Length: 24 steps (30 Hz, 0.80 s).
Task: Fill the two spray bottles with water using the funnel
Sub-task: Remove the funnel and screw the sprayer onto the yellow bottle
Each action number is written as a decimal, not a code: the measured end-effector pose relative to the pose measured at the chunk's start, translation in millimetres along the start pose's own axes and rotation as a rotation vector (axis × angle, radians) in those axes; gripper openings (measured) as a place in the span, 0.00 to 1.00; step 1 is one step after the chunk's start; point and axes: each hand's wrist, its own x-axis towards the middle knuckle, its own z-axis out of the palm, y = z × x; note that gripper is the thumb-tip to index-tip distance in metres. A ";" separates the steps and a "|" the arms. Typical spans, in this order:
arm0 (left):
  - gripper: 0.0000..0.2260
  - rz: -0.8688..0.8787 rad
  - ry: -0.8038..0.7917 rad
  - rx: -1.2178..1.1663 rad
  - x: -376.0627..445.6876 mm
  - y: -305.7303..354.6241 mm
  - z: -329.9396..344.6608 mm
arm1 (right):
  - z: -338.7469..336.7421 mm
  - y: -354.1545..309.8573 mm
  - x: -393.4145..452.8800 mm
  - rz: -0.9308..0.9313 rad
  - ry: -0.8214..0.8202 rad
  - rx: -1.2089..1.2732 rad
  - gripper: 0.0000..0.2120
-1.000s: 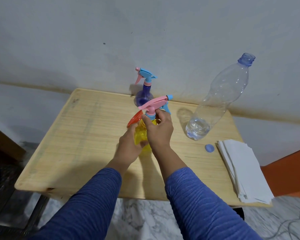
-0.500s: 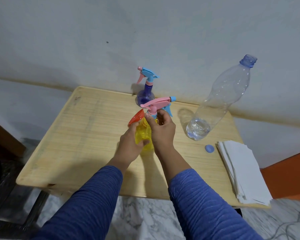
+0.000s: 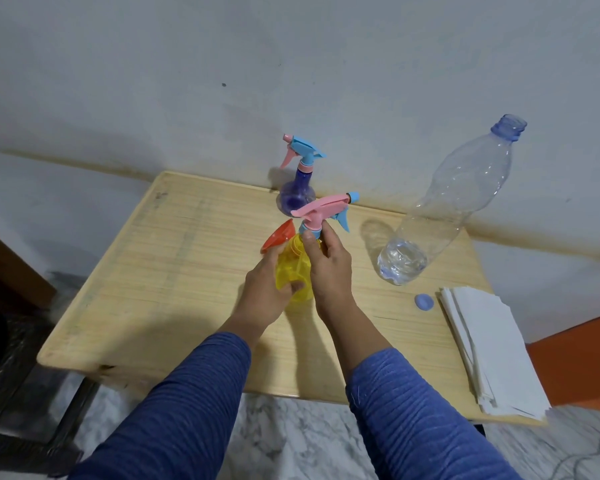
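Observation:
A yellow spray bottle point(image 3: 293, 268) stands mid-table. My left hand point(image 3: 265, 292) grips its body, and a red funnel point(image 3: 278, 234) sticks out above that hand; whether the hand holds it I cannot tell. My right hand point(image 3: 328, 268) pinches the collar of the pink and blue spray head point(image 3: 321, 213) on the yellow bottle's neck. A purple spray bottle point(image 3: 297, 195) with a blue and pink head stands behind, near the wall. A large clear water bottle point(image 3: 447, 206), uncapped, holds a little water at its base.
The wooden table point(image 3: 160, 271) stands against a white wall. A blue bottle cap point(image 3: 423, 301) lies right of my hands. A stack of white paper point(image 3: 489, 344) sits at the table's right edge. An orange surface point(image 3: 582, 358) lies beyond it.
My right hand's fingers have shifted around the spray head's collar, and the spray head has turned slightly. The left hand keeps its grip on the yellow bottle.

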 end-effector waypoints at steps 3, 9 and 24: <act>0.31 -0.006 0.002 0.009 0.2 -0.7 0.3 | -0.2 1.6 1.3 0.014 0.037 0.012 0.13; 0.31 -0.014 0.001 0.029 1.8 -0.5 1.6 | 4.7 -3.8 0.2 0.042 0.094 0.055 0.12; 0.32 -0.036 -0.001 0.045 3.1 -0.2 1.1 | 4.5 -2.2 -1.2 0.041 0.060 0.081 0.07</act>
